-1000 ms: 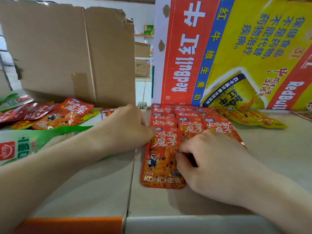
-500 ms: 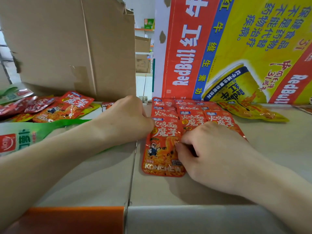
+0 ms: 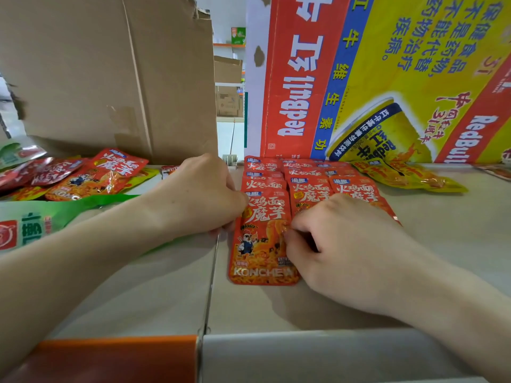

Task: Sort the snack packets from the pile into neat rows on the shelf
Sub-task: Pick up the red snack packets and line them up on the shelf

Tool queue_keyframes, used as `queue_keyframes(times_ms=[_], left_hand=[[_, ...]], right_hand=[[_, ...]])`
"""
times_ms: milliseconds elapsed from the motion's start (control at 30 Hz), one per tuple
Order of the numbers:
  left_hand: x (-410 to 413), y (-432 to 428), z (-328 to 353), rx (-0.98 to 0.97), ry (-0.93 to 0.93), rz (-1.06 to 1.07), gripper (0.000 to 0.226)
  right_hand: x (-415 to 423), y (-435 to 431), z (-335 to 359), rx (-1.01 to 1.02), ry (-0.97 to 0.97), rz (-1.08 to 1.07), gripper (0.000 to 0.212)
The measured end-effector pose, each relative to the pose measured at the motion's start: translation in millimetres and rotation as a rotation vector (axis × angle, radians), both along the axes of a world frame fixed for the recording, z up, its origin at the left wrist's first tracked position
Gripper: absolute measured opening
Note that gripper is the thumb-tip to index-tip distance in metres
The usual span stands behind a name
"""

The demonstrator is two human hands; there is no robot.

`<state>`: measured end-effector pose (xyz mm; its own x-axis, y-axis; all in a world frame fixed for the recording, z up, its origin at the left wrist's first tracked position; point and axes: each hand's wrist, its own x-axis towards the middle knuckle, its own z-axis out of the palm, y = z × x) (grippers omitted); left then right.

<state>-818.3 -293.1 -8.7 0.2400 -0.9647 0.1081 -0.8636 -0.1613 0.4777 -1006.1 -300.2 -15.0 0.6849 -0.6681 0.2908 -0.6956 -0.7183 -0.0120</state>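
Three rows of red foil snack packets are begun; a loose red-packet pile remains. The right hand pinches the front packet; I cannot tell the left hand's grip.

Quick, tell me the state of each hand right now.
Left hand: fingers curled against the left edge of the front red packet; grip cannot be told.
Right hand: pinches that packet's right edge.

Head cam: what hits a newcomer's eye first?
The tall red-and-yellow RedBull carton fills the back right. Below it, glossy red-orange snack packets lie in overlapping rows on the beige shelf; the left hand touches the front packet at its left edge and the right hand pinches its right edge. A loose pile of mixed packets sits at left before a brown cardboard box.
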Motion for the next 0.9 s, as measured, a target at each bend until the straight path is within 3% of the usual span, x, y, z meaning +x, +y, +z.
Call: queue_keyframes(times_ms=[400,633,900], left_hand=[[5,-4,-4,-0.045,-0.029,-0.077,0.035],[1,-2,-2,-0.041,-0.025,-0.159,0.030],[4,-4,-4,-0.047,-0.064,-0.165,0.029]], right_hand=[[-1,-2,-1,0.011,-0.026,-0.003,0.039],[3,-17,-17,0.010,-0.074,-0.021,0.055],[0,-8,-8,0.002,-0.017,-0.027,0.039]])
